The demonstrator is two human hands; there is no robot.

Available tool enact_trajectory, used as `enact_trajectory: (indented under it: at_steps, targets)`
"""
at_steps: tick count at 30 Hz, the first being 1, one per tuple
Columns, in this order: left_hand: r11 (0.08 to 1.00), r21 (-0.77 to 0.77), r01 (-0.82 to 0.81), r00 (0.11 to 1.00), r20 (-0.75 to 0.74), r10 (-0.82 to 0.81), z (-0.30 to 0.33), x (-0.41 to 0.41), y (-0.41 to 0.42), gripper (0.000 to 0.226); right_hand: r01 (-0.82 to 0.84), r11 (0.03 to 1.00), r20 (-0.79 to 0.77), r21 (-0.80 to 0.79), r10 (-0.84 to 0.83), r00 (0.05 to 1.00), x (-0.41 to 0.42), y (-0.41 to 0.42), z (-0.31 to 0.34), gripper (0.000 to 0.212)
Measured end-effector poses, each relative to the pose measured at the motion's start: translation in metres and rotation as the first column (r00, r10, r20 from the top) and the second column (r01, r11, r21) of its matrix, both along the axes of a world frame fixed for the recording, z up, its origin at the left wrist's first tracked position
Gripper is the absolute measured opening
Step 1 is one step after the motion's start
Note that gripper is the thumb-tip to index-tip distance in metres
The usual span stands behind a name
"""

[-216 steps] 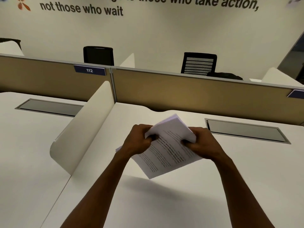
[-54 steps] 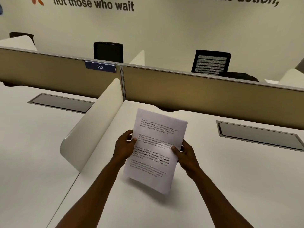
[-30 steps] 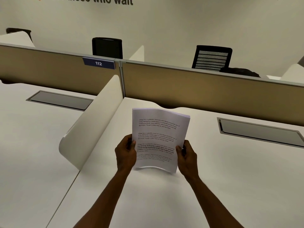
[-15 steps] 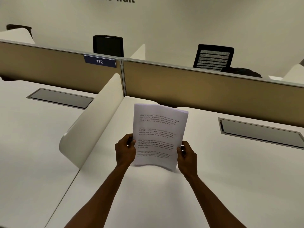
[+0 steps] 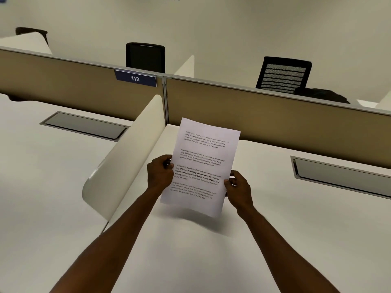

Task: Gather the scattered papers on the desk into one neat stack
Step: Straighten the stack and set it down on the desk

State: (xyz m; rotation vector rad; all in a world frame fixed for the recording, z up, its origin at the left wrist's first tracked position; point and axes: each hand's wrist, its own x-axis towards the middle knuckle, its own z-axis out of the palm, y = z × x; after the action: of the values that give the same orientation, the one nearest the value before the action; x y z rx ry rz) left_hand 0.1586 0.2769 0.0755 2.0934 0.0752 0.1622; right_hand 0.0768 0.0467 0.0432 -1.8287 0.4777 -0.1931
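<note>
From my feed, both forearms come up from the lower edge bare, with no sleeve showing anywhere behind the fingers. My left hand (image 5: 159, 173) and right hand (image 5: 239, 187) are uncovered too: I see no glove, ring, watch or strap between the knuckles and the frame edge. Fingernails are too small to make out.

White printed papers (image 5: 203, 166), squared into one stack, tilted, above desk (image 5: 275, 229).
</note>
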Motion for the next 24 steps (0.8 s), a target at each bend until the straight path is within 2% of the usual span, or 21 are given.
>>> enact_trajectory:
  at_steps: [4, 11, 18, 24]
  targets:
    - [0.999, -0.019, -0.04, 0.995, -0.096, 0.038, 0.001, 0.034, 0.008, 0.034, -0.025, 0.988, -0.106, 0.151, 0.041, 0.994, 0.031, 0.01, 0.0, 0.021]
    - [0.998, 0.029, -0.056, 0.978, -0.197, 0.061, -0.019, 0.088, 0.032, 0.033, -0.015, 0.957, -0.263, 0.29, 0.095, 0.96, 0.094, 0.035, -0.01, 0.029]
    - [0.992, 0.122, -0.015, 0.964, -0.263, 0.047, -0.047, 0.132, 0.046, 0.037, 0.016, 0.955, -0.371, 0.295, 0.099, 0.923, 0.144, 0.059, -0.041, 0.021]
    - [0.983, 0.18, 0.022, 0.957, -0.289, 0.031, -0.07, 0.167, 0.047, 0.043, 0.048, 0.98, -0.426, 0.191, 0.038, 0.904, 0.181, 0.07, -0.067, 0.02]
